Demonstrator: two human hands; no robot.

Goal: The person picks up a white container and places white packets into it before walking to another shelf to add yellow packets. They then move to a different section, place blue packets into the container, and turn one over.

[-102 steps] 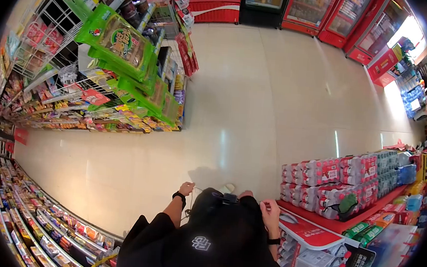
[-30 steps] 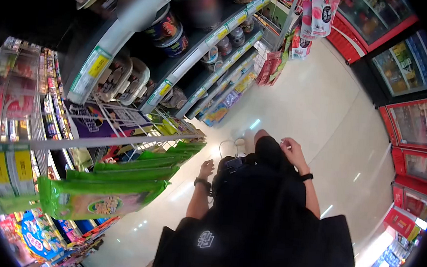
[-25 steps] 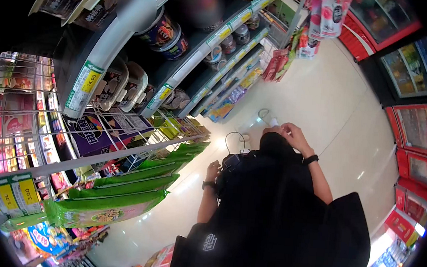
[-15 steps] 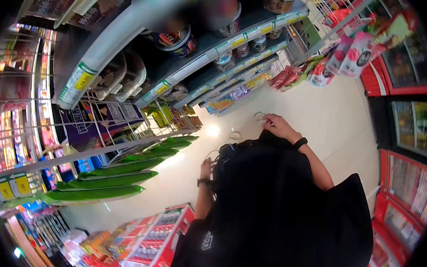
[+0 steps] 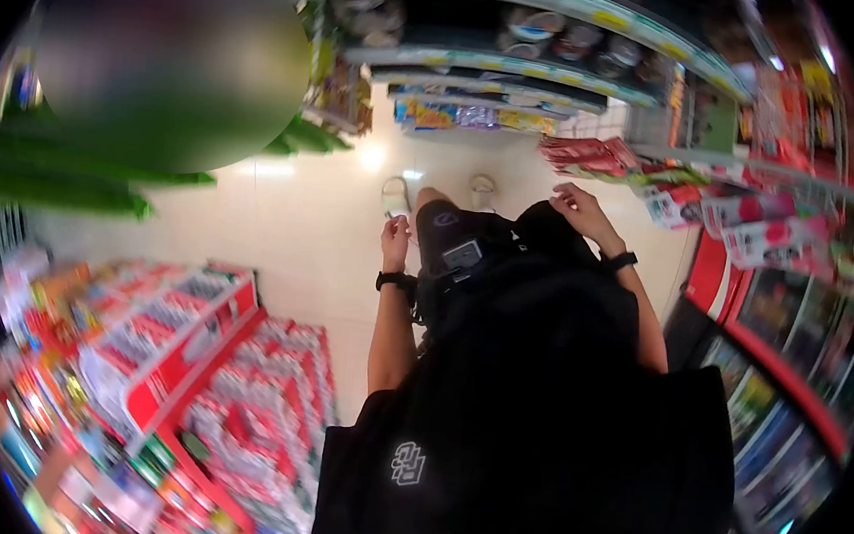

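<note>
My left hand (image 5: pixel 397 231) hangs beside my left thigh, its fingers loosely bent, with nothing visible in them. A dark band circles that wrist. On the other side my right hand (image 5: pixel 580 211) is out in front of my right thigh, near hanging red packets (image 5: pixel 588 156) but apart from them. Its fingers are relaxed and slightly parted, and I see nothing held. A dark wristband (image 5: pixel 620 261) sits on this arm. Between the hands a small dark device with a grey face (image 5: pixel 463 255) rests at the front of my black clothes. Light sandals (image 5: pixel 395 196) show on the floor.
Shelves with price strips (image 5: pixel 443 59) hold tubs and packets ahead. At left are green leaf-shaped pieces (image 5: pixel 62 183) and a blurred patch. Red-and-white boxed goods (image 5: pixel 176 333) stand lower left. Red-framed glass coolers (image 5: pixel 783 335) line the right. Pale floor tiles (image 5: pixel 290 226) lie between.
The view has turned, so the shelves now run across the top and the boxed goods show more fully. My right hand is lower beside my thigh; both hands still look unloaded.
</note>
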